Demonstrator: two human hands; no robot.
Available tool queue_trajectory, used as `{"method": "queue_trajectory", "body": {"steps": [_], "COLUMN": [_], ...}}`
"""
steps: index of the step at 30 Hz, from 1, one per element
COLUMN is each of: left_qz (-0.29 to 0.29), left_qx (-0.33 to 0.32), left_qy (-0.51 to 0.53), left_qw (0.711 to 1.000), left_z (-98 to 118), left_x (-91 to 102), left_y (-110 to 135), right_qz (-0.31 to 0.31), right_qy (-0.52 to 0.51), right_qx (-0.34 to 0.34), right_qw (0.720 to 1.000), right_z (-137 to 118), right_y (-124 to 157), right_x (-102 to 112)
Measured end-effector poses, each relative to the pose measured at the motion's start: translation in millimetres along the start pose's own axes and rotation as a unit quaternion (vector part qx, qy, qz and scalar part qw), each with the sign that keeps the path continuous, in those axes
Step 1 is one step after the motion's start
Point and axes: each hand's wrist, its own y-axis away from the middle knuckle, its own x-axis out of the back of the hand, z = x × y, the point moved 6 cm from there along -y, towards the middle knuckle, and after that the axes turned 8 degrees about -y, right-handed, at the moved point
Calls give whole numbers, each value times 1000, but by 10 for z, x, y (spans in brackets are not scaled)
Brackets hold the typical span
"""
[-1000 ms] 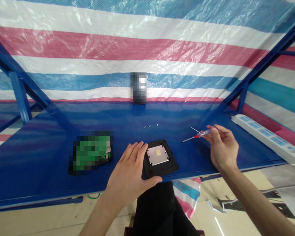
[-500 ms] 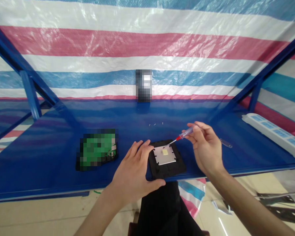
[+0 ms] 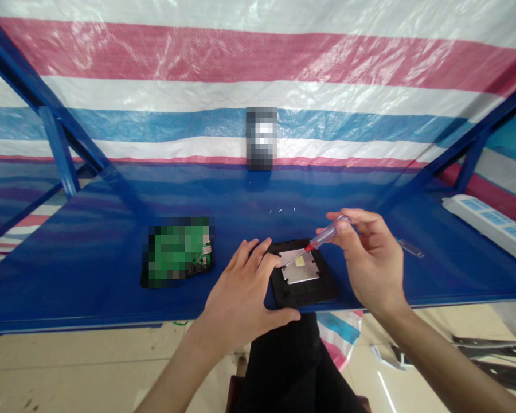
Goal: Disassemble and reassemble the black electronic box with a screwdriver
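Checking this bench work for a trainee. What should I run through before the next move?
1. Clear-handled screwdriver held in right hand: ok, pinched between thumb and fingers.
2. Left hand at black square base: ok, fingertips at its upper left, thumb by its lower edge.
3. Screwdriver tip on metal plate: cannot tell whether it touches.
4. Three tiny metal parts: ok, lying apart from the base.
5. Green circuit board: ok, apart from the base, left of the left hand; detail blurred.

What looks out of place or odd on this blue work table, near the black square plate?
Three tiny pale screws lie loose on the blue table top, apart from the black square plate. They look odd because they are scattered, unattached to anything.
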Motion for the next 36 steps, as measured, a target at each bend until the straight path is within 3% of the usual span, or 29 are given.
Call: {"method": "queue_trajectory", "body": {"steps": [26, 32, 36], "left_qz": [3, 6, 10], "left_qx": [-12, -11, -6], "left_qy": [-12, -4, 5], "left_qw": [1000, 1000, 1000], "left_z": [3, -1, -6], "left_x": [-16, -18, -12], "left_y": [14, 17, 18], "right_qz": [-28, -145, -256], "right_qy": [46, 81, 152], "right_qx": [58, 81, 110], "right_qw": [997, 983, 948], "right_z": [-214, -414, -574], "right_y": [42, 35, 36], "right_x": [-97, -288, -444]}}
